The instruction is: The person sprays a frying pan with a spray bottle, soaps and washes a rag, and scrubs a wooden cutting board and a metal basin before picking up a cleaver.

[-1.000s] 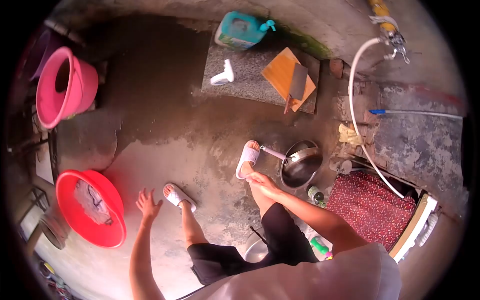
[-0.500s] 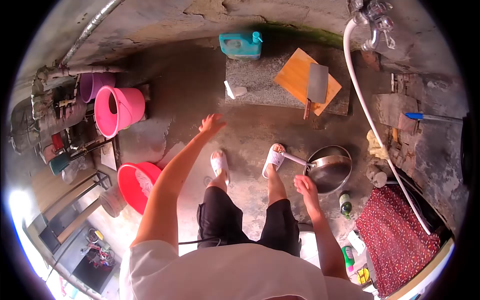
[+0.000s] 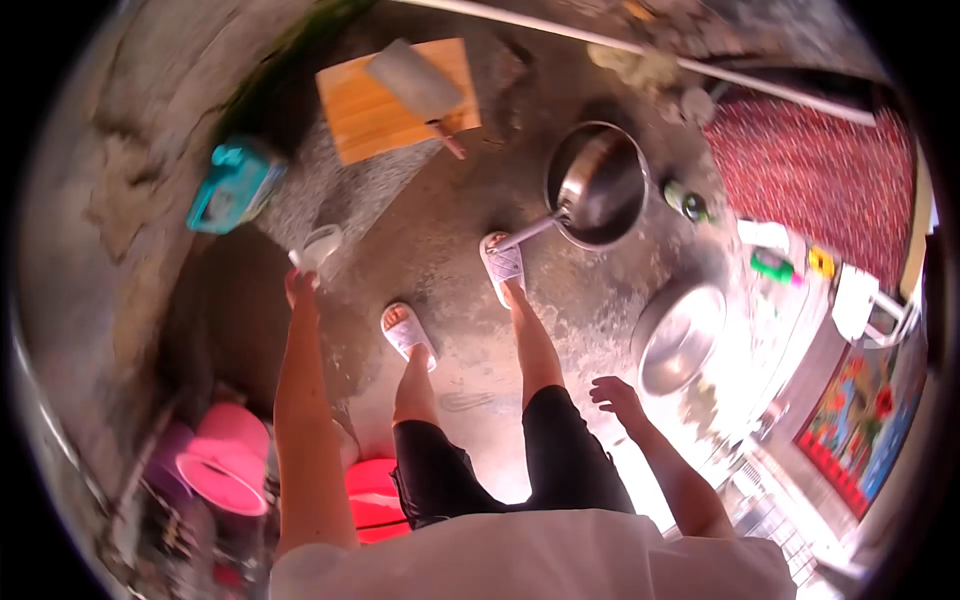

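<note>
My left hand [image 3: 302,287] reaches forward to a small white item [image 3: 320,246] at the corner of the grey stone slab [image 3: 372,190]. The item has a rounded flat part and a narrow white piece, where my fingers close on it; blur hides its kind. My right hand [image 3: 618,398] hangs in the air with fingers apart, holding nothing. It is nearest to a metal basin [image 3: 682,345]. On the slab lies a wooden cutting board [image 3: 350,110] with a cleaver [image 3: 415,82] on it. A teal jug [image 3: 235,188] stands at the slab's far-left end.
A long-handled wok [image 3: 610,195] rests on the floor beside my slippered foot [image 3: 503,268]. A green bottle [image 3: 687,201] is right of it. A pink bucket [image 3: 228,455] and a red tub [image 3: 372,490] stand at lower left. A hose [image 3: 560,30] crosses above, near a red patterned cloth [image 3: 810,180].
The view has turned to the right, swinging the slab, board and jug leftward and bringing the metal basin into view. My left hand has reached the white item. My right hand remains empty.
</note>
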